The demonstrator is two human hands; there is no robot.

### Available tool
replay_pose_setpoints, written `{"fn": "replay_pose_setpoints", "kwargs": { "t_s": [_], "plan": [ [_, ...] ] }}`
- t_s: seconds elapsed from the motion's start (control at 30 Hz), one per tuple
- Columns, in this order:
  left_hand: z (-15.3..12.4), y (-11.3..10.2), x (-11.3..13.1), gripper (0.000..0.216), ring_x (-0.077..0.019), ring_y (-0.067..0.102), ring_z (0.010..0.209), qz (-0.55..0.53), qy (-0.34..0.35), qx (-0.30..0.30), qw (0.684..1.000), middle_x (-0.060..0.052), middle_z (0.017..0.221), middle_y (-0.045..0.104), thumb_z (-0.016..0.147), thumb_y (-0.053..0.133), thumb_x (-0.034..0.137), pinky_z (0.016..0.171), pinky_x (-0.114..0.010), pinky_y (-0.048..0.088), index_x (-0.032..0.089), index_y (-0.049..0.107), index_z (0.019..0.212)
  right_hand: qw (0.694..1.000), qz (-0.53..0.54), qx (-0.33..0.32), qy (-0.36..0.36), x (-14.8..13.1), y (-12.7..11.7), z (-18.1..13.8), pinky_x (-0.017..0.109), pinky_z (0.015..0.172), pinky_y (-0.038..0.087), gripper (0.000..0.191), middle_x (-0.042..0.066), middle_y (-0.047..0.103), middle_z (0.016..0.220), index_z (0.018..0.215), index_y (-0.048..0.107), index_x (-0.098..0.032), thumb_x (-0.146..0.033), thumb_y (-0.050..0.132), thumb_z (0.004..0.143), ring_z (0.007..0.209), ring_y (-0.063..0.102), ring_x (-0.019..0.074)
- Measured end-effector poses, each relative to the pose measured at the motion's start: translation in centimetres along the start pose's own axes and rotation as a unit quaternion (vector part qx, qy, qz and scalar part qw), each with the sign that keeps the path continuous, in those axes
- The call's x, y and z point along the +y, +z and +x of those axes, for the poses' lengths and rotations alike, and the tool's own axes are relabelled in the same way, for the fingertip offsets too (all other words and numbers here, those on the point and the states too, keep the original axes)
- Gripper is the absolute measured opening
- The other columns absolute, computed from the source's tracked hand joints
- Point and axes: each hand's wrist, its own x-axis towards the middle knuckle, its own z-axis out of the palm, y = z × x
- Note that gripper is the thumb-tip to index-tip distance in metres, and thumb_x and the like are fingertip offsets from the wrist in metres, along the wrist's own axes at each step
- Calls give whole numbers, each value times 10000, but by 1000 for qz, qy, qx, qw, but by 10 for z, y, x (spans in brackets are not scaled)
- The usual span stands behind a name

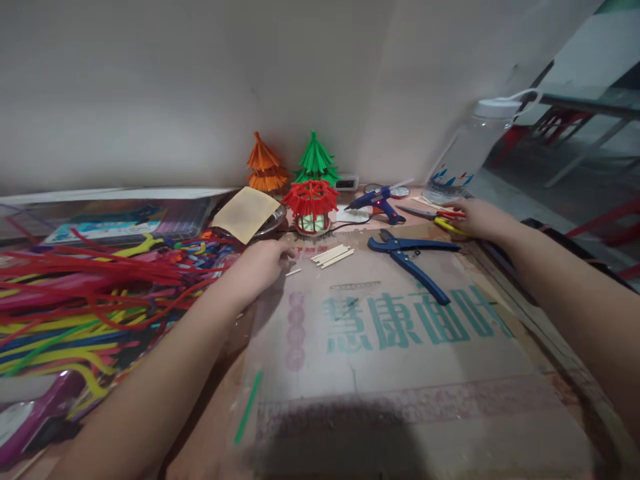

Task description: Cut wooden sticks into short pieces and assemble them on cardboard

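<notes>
Scissors (425, 213): laid at the far right of the cardboard (425, 400), blades pointed towards the glue gun (375, 199); the gun or its cord could be caught if they were swept sideways.
Right hand (483, 219): set at the red and yellow handles; whether they are gripped or only touched cannot be told.
Bottle (463, 150): stood just behind that hand; it could be toppled by a backward knock.
Left hand (273, 261): fingers curled near the cardboard's far left edge; whether anything is held cannot be told.
Sticks (333, 256): gathered loosely beside those fingers; they could be scattered by a sideways brush.
Glue gun: lit by a small red light, so heat at the nozzle should be assumed; skin could be burned by careless reaching.
Red-roofed model (313, 207): placed near the nozzle; it could be marked or tipped if the gun were bumped.
Cutter (413, 261): left with handles spread between the hands; a sleeve or wrist could be snagged.
</notes>
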Motion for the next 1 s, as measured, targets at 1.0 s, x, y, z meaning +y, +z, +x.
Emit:
{"fn": "replay_pose_setpoints", "kwargs": {
  "t_s": [1.0],
  "plan": [
    [7, 60, 78, 373, -250, 651, 1092, 15, 20, 60, 998, -120, 1284, 623, 975, 636, 346, 914, -458, 576, 148, 596, 1288, 994, 38, 60, -89, -80, 40, -98, 434, 902, 458, 353, 234, 631, 1156, 1190, 615, -89, -166, 577, 848, 1077, 594, 356]
  ]
}}
